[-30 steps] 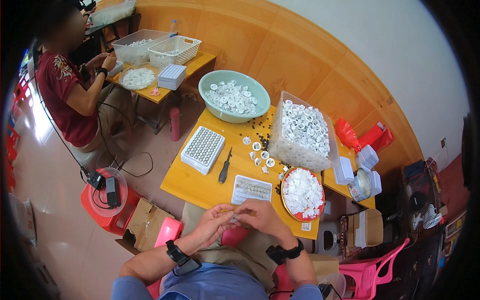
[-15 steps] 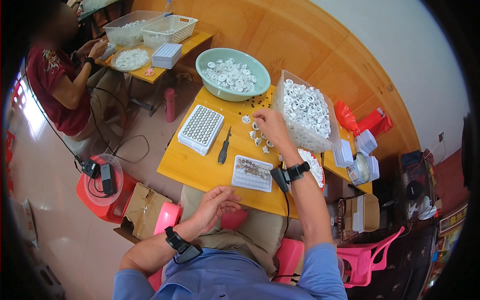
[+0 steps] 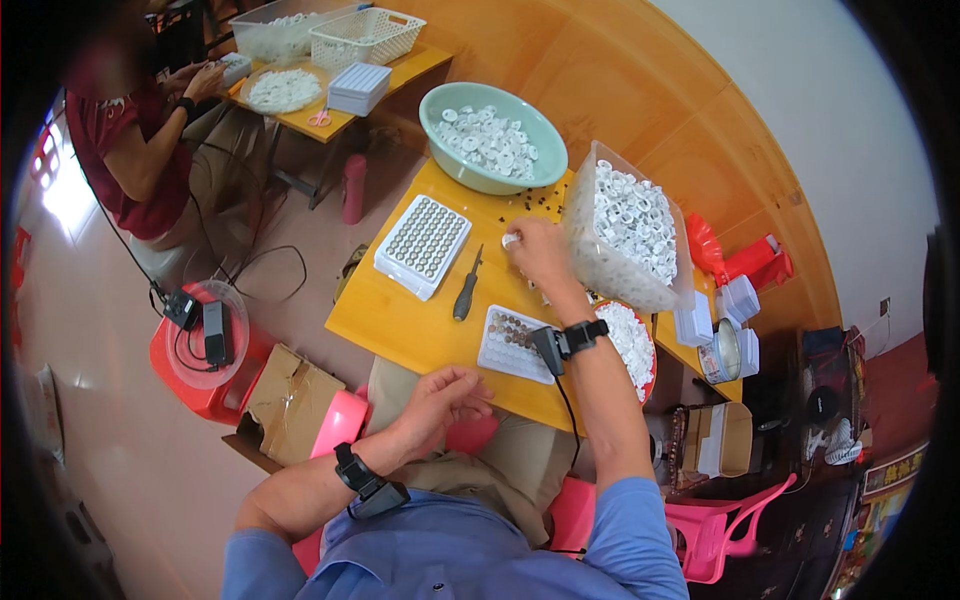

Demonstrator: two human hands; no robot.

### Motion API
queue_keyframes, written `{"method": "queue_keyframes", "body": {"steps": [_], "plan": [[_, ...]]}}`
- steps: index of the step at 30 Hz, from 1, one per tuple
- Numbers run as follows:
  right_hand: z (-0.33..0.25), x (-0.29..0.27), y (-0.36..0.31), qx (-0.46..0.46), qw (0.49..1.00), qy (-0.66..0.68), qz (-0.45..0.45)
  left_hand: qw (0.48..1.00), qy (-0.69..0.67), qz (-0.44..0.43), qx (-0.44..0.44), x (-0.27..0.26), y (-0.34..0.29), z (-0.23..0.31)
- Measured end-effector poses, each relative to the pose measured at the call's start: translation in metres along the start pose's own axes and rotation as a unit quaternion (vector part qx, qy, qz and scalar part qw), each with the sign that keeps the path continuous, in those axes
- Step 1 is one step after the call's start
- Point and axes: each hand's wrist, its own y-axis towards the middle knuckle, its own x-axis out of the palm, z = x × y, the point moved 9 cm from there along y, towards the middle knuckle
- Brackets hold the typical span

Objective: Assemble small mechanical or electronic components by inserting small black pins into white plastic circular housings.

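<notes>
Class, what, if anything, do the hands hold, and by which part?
The right hand has a small white part at its fingertips; whether and where it grips cannot be told. The left hand visibly holds nothing.

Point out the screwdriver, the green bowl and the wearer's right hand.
Screwdriver (image 3: 466, 289), head view: its handle.
Green bowl (image 3: 541, 124), head view: bare inner wall.
Right hand (image 3: 541, 252), head view: back of the hand.

Beyond the right hand's fingers (image 3: 524, 252), the yellow table (image 3: 400, 325) bears a bowl (image 3: 548, 155); left, a screwdriver (image 3: 465, 298); right, a plastic bin (image 3: 622, 275).
</notes>
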Motion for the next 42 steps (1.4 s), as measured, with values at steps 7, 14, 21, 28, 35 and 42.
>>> {"method": "queue_keyframes", "body": {"steps": [7, 14, 21, 28, 35, 42], "plan": [[-0.035, -0.01, -0.093, 0.187, 0.681, 0.693, -0.145, 0.992, 0.071, 0.047, 0.094, -0.006, 0.001, 0.02], [-0.079, 0.002, -0.178, 0.253, 0.553, 0.77, -0.192, 0.971, 0.141, 0.022, 0.194, 0.016, -0.007, 0.042], [-0.076, 0.012, -0.199, 0.258, 0.587, 0.745, -0.185, 0.968, 0.151, 0.019, 0.198, 0.007, -0.006, 0.033], [-0.063, -0.017, -0.194, 0.191, 0.786, 0.582, -0.077, 0.967, 0.197, 0.061, 0.151, -0.004, -0.001, 0.025], [-0.062, -0.014, -0.201, 0.195, 0.852, 0.476, -0.102, 0.952, 0.283, 0.044, 0.108, 0.004, -0.002, 0.023], [-0.051, 0.007, -0.214, 0.342, 0.646, 0.68, -0.052, 0.98, 0.14, -0.016, 0.143, 0.016, -0.002, 0.028]]}}
